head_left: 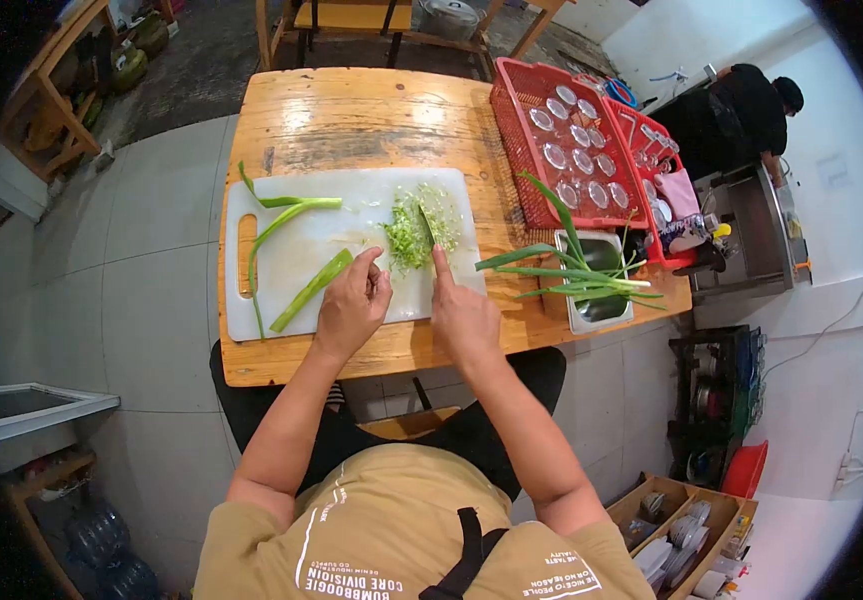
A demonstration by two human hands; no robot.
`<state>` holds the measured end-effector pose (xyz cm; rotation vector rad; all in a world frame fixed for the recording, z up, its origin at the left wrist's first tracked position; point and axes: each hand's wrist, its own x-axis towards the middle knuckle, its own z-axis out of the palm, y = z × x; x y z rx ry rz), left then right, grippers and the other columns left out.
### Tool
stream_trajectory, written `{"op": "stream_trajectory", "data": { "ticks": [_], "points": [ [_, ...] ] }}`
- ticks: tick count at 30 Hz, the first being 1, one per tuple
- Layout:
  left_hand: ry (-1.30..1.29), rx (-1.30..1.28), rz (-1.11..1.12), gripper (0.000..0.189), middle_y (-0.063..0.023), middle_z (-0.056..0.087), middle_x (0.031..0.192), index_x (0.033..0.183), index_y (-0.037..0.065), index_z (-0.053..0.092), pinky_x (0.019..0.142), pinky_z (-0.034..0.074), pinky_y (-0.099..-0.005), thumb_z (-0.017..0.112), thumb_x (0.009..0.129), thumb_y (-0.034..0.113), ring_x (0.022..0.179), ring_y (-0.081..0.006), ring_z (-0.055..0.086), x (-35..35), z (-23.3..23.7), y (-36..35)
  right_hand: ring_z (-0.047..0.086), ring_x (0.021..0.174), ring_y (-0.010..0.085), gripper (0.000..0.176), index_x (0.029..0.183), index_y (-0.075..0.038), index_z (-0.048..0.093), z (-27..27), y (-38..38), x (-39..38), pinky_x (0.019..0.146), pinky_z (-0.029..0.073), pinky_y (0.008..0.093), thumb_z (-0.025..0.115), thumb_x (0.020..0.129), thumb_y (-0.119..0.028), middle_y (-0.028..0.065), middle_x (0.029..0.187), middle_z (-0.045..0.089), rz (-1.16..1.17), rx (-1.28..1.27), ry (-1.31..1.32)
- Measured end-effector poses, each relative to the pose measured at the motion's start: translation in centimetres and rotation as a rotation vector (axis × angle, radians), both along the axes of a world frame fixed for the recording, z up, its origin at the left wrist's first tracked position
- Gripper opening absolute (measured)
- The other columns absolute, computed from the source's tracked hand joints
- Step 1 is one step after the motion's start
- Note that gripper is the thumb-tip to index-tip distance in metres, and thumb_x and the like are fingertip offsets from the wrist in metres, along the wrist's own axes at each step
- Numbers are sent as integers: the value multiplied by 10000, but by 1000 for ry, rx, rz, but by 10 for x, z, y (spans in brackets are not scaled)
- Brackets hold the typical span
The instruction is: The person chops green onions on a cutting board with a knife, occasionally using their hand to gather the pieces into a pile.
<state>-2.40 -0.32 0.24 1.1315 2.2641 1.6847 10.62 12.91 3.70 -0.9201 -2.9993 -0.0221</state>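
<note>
A knife (425, 226) is gripped in my right hand (467, 318), the index finger stretched along the top of its blade. The blade rests among finely chopped green onion (409, 236) on the right half of a white cutting board (301, 222). My left hand (353, 300) hovers low over the board, fingers partly curled, thumb and index finger apart. Close beside it lies a thick green onion stalk (309, 294), its upper end touching or just behind the fingers. Another long green onion piece (281, 218), bent, lies at the board's left side.
Right of the board, whole green onions (576, 268) lie across a metal container (591, 322). A red basket (511, 130) with several small clear cups stands at the back right, beside a second red basket (666, 235). A person (751, 110) in black works at a sink.
</note>
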Motion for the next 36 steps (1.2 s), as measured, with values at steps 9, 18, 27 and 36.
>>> {"op": "stream_trajectory", "data": {
  "ticks": [9, 18, 27, 36],
  "points": [
    [12, 2, -7, 327, -117, 665, 826, 1264, 4, 603, 647, 531, -393, 684, 957, 81, 675, -263, 648, 2, 0, -1, 674, 538, 306, 747, 1635, -148, 362, 13, -4, 7, 511, 537, 456, 622, 934, -167, 140, 664, 689, 0, -31, 25],
    [8, -8, -9, 326, -119, 665, 822, 1265, 2, 608, 655, 538, -388, 685, 958, 84, 681, -266, 652, 1, -1, -1, 676, 534, 324, 792, 1658, -157, 303, -4, 7, -3, 505, 534, 466, 617, 931, -164, 146, 673, 695, 22, 0, 35],
    [4, -3, -7, 324, -115, 669, 825, 1263, -1, 608, 647, 539, -385, 683, 959, 82, 669, -258, 647, 1, 2, 1, 688, 549, 314, 779, 1661, -140, 294, -1, -4, 8, 499, 526, 470, 592, 941, -158, 136, 650, 685, -19, -7, -20],
    [14, -22, 14, 327, -111, 668, 824, 1268, 4, 608, 649, 541, -379, 683, 961, 87, 672, -248, 648, -1, 1, 2, 671, 525, 312, 771, 1643, -144, 347, -3, 0, 12, 486, 523, 459, 618, 921, -156, 123, 646, 688, -34, -9, 8]
  ]
}}
